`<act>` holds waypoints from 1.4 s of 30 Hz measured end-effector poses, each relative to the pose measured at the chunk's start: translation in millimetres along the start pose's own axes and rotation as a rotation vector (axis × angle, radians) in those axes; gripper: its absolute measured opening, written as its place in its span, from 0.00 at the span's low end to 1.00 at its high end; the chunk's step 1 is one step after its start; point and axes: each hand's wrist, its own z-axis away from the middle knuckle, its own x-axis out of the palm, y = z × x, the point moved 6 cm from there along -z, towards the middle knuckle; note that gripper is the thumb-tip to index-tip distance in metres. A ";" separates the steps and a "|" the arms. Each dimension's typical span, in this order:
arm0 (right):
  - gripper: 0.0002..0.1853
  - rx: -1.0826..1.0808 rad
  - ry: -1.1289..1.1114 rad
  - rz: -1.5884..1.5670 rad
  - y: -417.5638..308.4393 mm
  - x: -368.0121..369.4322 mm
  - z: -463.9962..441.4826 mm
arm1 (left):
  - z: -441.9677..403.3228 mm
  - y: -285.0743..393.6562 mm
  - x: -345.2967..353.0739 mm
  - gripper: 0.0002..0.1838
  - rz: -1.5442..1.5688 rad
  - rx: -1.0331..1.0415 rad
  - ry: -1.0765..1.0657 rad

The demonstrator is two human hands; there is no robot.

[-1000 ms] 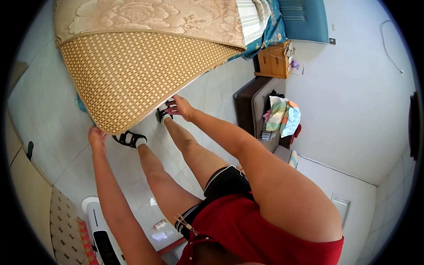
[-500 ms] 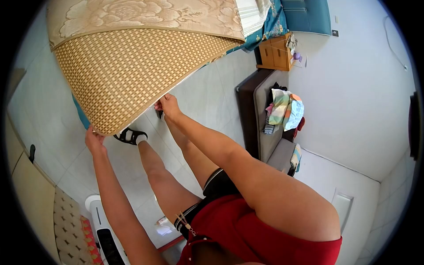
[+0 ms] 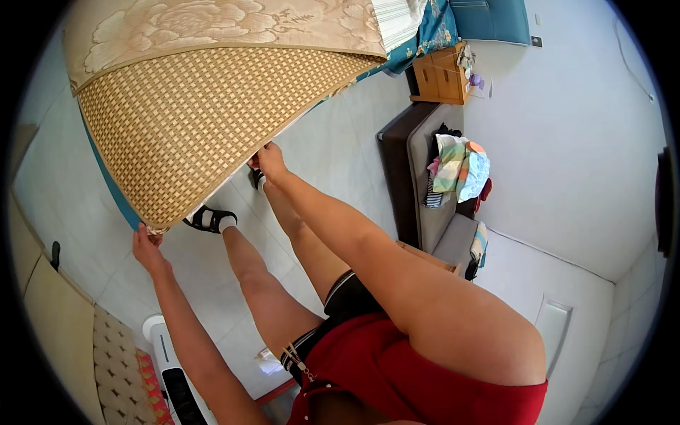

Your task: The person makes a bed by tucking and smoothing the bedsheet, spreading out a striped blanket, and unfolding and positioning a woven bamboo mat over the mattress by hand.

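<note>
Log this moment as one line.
left hand: grips corner of woven mat | right hand: grips mat's edge | cloths: piled on sofa

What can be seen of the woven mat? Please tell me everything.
The woven mat is tan and brown, checkered, straw-like, with a narrow plain border. It lies over the bed, its near corner rounded. Beige flowered fabric overlaps its far part. The left hand touches its near corner; the right hand, its edge.

woven mat [image 3: 205, 117]: rough, matt | floral cover [image 3: 212, 28]: cloth | floor [image 3: 347, 149]: smooth, glossy | nightstand [image 3: 433, 74]: wood
</note>
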 end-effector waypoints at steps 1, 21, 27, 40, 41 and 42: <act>0.14 -0.002 0.029 0.004 4.8 -2.1 -3.3 | 1.0 1.6 -0.2 0.12 -0.004 0.001 -0.005; 0.18 0.070 -0.064 0.154 32.8 44.7 38.5 | -36.6 -5.5 -52.6 0.13 -0.184 -0.001 0.142; 0.17 0.094 -0.090 0.210 27.3 45.0 46.3 | -78.0 -51.6 -65.6 0.19 -0.175 -0.279 0.167; 0.27 -0.422 0.677 0.570 -103.5 -138.1 -47.9 | 86.8 140.9 283.5 0.40 -1.318 1.337 0.001; 0.29 -0.561 0.657 0.675 -132.7 -147.4 -58.6 | 87.5 129.5 317.3 0.43 -1.460 1.220 -0.060; 0.31 -0.696 0.638 0.776 -155.9 -154.3 -70.4 | 85.8 114.7 346.1 0.46 -1.599 1.102 -0.120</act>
